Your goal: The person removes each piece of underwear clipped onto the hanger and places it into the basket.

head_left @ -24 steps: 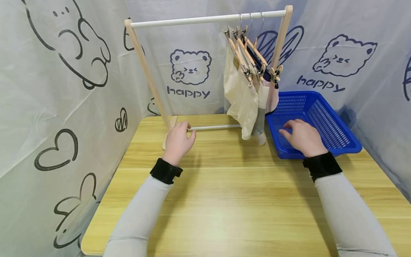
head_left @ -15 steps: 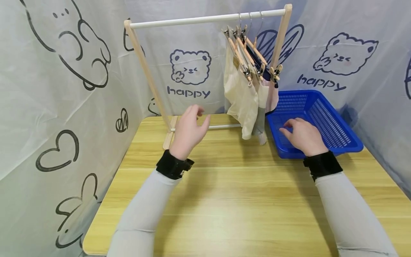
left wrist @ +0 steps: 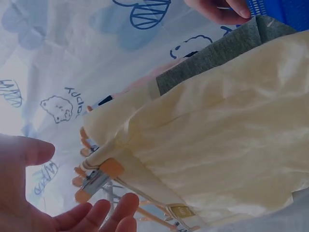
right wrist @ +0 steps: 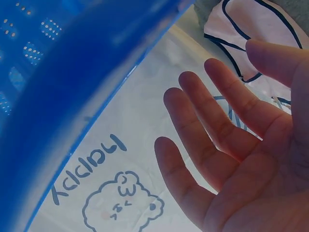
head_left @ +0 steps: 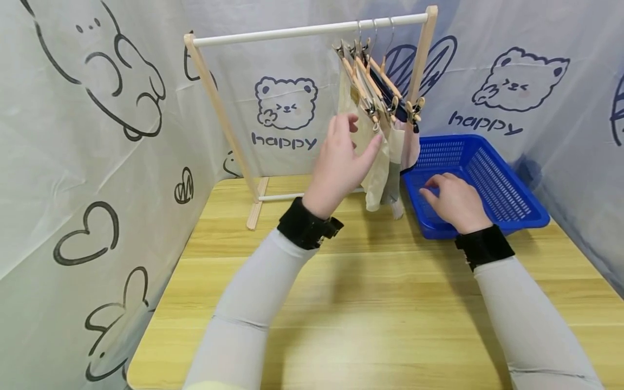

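Neither hand grips anything. The left hand (head_left: 341, 162) is raised with fingers spread and relaxed, just in front of the cream garment (head_left: 368, 146); the left wrist view shows the open fingers (left wrist: 104, 215) close beside the hanger clip (left wrist: 99, 179) without a plain hold on it (whether a fingertip touches the cloth cannot be told). The right hand (head_left: 453, 200) lies with straight, slightly parted fingers over the near part of the blue basket (head_left: 512, 195); the right wrist view shows its open palm (right wrist: 251, 145) beside the basket wall (right wrist: 72, 96).

Wooden table (head_left: 365, 314): light plank surface bearing the rack and the basket; both grey-sleeved forearms extend over it.

Clothes rack (head_left: 302, 30): a white top rail on slanted wooden posts, with a low white crossbar (head_left: 287, 196) near the table's far edge.

Blue basket: perforated plastic, at the table's right far side, just beside the rack's right post.

Hung garments: a cluster at the right end of the rail, the cream garment foremost, a grey piece (left wrist: 217, 53) and a pink one (head_left: 411, 149) behind it, each clipped to wooden hangers (head_left: 380, 81) with metal hooks.

Black wrist straps (head_left: 304, 227): one on each forearm.
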Demonstrator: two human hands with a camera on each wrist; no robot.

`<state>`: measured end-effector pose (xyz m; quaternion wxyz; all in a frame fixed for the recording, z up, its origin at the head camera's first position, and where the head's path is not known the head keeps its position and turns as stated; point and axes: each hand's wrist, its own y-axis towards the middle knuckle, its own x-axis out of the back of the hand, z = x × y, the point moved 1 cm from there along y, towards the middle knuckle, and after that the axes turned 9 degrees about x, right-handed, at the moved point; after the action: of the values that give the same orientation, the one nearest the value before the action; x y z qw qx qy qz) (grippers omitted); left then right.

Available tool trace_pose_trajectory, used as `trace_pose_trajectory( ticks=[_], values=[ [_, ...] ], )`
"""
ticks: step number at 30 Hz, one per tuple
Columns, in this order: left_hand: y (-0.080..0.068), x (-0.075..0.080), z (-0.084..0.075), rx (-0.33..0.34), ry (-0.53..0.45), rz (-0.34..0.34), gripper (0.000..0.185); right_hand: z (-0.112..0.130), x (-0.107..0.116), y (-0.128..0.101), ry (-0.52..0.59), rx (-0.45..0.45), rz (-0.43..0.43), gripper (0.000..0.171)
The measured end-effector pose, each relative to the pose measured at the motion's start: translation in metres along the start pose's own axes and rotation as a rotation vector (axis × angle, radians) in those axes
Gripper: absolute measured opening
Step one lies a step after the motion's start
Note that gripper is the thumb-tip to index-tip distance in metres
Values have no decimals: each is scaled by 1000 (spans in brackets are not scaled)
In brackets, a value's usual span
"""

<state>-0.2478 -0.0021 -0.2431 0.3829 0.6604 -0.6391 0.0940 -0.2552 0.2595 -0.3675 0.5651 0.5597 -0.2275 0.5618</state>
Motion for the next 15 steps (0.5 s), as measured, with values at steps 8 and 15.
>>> trace_pose_trajectory(
  ticks=[8, 15],
  values=[
    [18, -15, -10, 27, 95, -62, 58, 0, 0, 1, 14, -9, -7, 27],
    [27, -19, -14, 38, 131, -94, 52, 0, -1, 1, 25, -8, -24, 27]
  ],
)
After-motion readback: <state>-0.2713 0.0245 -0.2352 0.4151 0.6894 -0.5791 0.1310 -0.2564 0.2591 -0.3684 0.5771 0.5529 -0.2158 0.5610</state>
